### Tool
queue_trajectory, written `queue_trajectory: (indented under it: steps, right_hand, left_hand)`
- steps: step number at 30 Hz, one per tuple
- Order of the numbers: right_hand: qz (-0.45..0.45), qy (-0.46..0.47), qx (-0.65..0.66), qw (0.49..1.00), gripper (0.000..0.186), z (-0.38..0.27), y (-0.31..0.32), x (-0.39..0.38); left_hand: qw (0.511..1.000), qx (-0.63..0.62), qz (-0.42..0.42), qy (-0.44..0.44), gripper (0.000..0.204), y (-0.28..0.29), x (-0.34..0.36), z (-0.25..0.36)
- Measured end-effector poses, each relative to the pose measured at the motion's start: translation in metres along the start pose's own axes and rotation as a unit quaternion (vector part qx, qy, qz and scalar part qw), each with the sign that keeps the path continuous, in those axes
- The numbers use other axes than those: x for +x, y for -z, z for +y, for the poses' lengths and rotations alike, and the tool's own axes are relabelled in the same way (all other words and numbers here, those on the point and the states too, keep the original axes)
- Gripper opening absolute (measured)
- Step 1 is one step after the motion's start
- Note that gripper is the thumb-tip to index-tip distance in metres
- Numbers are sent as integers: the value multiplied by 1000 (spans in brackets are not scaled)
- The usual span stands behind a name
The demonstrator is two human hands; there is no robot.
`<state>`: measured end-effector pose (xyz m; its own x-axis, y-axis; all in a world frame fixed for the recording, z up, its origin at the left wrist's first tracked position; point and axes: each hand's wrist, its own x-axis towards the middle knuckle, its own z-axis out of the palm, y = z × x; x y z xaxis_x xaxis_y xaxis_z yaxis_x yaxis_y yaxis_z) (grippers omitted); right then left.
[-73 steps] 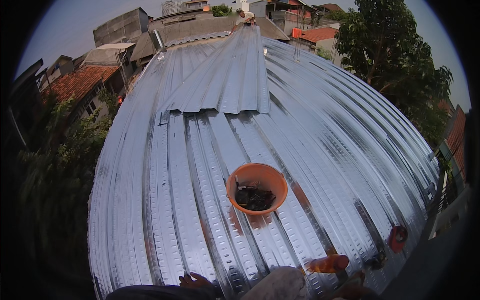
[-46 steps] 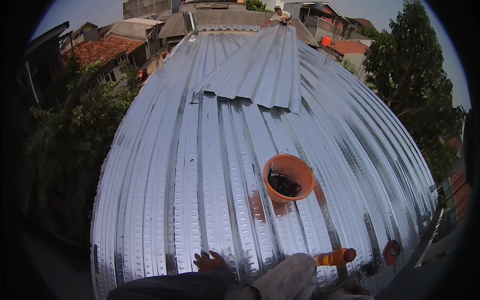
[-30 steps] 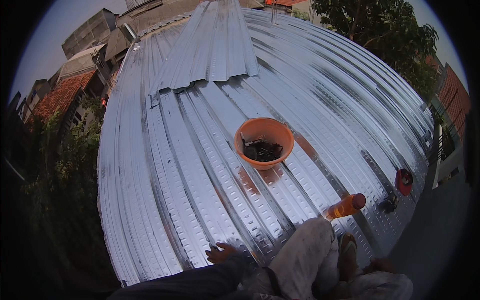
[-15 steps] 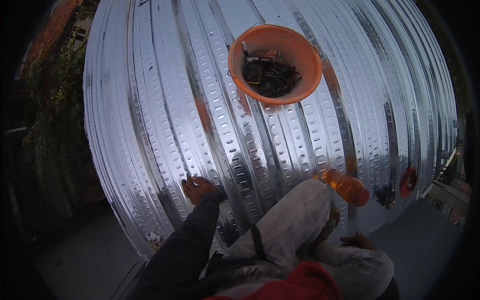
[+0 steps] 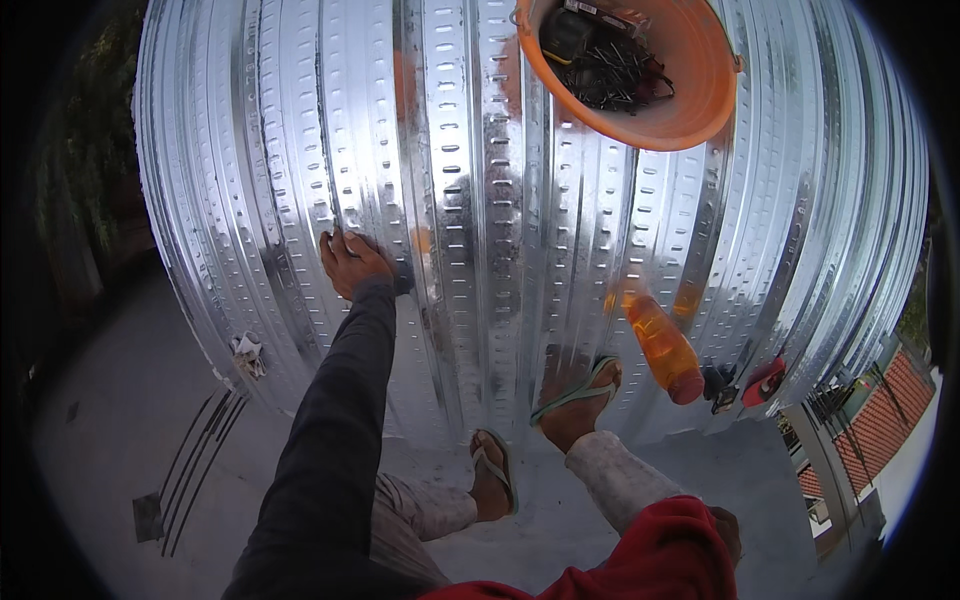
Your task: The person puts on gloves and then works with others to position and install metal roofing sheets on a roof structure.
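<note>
My left hand point(image 5: 355, 264) reaches down onto the corrugated metal sheet point(image 5: 505, 330), palm downward beside a dark seam. Its fingers are bent and apart, tips on the metal, and I see nothing held in them. Only part of my right hand point(image 5: 727, 532) shows, low at the right beside the red sleeve point(image 5: 640, 560); its fingers are hidden. An orange bucket point(image 5: 700, 110) stands on the sheet at the far right, holding many loose dark screws or nails point(image 5: 615, 80) and some dark tools. A bottle of orange liquid point(image 5: 662, 345) lies on its side, nearer to me.
A red tool point(image 5: 764, 382) and a dark object point(image 5: 718, 385) lie by the sheet's near right edge. Crumpled white scraps point(image 5: 247, 355) are at the left edge. Dark rods point(image 5: 200, 470) lie on the grey floor point(image 5: 110, 400). My sandalled feet point(image 5: 580, 405) are at the near edge.
My folded legs have straightened, and both sandalled feet now show. The view has shifted, so the bucket sits higher and farther right. My left hand still touches the sheet by the seam.
</note>
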<state>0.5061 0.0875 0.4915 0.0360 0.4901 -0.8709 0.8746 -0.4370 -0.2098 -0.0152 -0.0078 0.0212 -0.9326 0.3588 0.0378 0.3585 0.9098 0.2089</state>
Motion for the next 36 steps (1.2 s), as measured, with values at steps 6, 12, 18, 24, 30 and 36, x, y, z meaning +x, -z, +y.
queue_trajectory:
  steps: [6,12,18,24,30,36]
  right_hand:
    - [-7,94,-42,995,26,18,-2,-19]
    - [-5,42,-27,999,36,21,-11,-43]
    - [77,86,-27,993,28,44,-71,-111]
    - [187,-50,-167,967,25,-56,-143,-172]
    - [133,222,-1,966,19,-209,-38,-267]
    - [77,43,-76,993,45,-85,21,-194]
  left_hand:
    - [1000,-3,-9,7,53,-6,8,25]
    - [974,38,-223,-5,57,19,40,-6]
    - [817,-142,-559,-14,43,226,-39,12]
    - [611,-477,-631,18,27,600,-71,205]
    - [383,-660,-456,-458,25,985,75,388]
    - [131,-717,-258,-635,17,1117,118,450]
